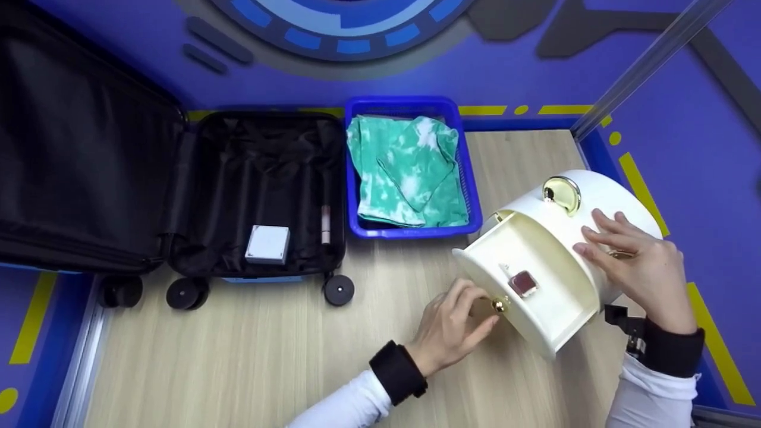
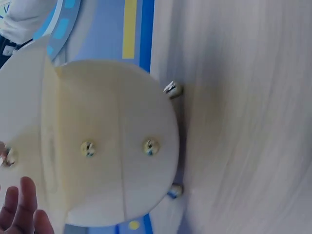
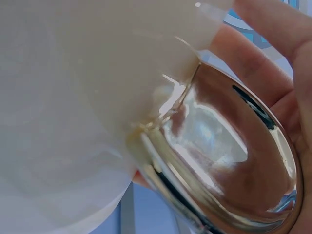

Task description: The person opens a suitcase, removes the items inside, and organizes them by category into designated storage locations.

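A white rounded drawer box [image 1: 618, 196] with gold fittings stands tilted in the head view, its top drawer [image 1: 562, 306] pulled out. Inside that drawer lies a small square dark red item [image 1: 523, 283]. My left hand [image 1: 449, 324] is at the drawer's gold knob [image 1: 498, 305], a fingertip touching it and the thumb apart. In the left wrist view, several fingers [image 2: 24, 207] are spread below the knob [image 2: 9, 157]. My right hand [image 1: 648, 270] rests on the box's side, its fingers extended around a gold ear-shaped fitting [image 3: 229, 151].
To the left lies an opened black suitcase [image 1: 261, 160], holding a small white box [image 1: 267, 244] and a slim tube [image 1: 325, 224]. Beside it is a blue basket [image 1: 416, 233] with folded green-and-white cloth [image 1: 410, 169]. Blue panels border the wooden tabletop [image 1: 250, 356].
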`<state>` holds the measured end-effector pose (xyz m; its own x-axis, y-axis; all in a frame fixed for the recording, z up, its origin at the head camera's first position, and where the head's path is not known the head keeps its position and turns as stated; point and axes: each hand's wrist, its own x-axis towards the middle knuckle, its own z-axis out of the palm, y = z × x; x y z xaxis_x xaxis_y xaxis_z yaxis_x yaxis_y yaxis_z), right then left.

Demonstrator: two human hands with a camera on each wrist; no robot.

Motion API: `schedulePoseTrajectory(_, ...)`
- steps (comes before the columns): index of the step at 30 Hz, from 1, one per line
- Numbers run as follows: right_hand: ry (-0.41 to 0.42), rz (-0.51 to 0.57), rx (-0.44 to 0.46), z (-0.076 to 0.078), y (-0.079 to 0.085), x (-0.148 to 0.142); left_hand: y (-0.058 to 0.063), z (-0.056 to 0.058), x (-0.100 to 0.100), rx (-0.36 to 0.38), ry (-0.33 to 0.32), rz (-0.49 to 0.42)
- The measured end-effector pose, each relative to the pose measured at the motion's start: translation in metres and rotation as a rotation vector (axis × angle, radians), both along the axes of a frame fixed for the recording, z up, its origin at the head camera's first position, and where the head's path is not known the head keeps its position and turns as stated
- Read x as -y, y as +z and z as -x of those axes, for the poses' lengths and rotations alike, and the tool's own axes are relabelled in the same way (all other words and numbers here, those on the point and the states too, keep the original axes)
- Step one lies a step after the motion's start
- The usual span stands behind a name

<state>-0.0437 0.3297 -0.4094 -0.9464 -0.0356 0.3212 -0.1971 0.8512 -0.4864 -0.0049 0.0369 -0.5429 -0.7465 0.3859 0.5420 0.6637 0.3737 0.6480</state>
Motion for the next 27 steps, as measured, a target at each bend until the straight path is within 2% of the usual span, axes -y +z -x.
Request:
schedulePoseTrajectory(6,0.005,0.023,-0.001,0.001,-0.001,0.0,-0.009,-0.003,-0.011,-0.016,0.02,-0.047)
schedulePoseTrajectory(13,-0.004,0.018,0.004,0.0,-0.001,-0.001,-0.005,0.0,-0.016,-0.068,0.017,-0.048)
schedulePoseTrajectory(17,-0.003,0.018,0.001,0.001,0.0,-0.001,0.003,0.005,-0.022,-0.082,0.017,-0.034)
schedulePoseTrajectory(22,-0.008,0.008,0.008,0.001,0.0,0.0,0.008,0.015,-0.031,-0.051,0.005,-0.039)
schedulePoseTrajectory(27,0.003,0.002,-0.008,0.0,-0.001,0.0,0.011,0.026,-0.045,-0.03,0.018,-0.019)
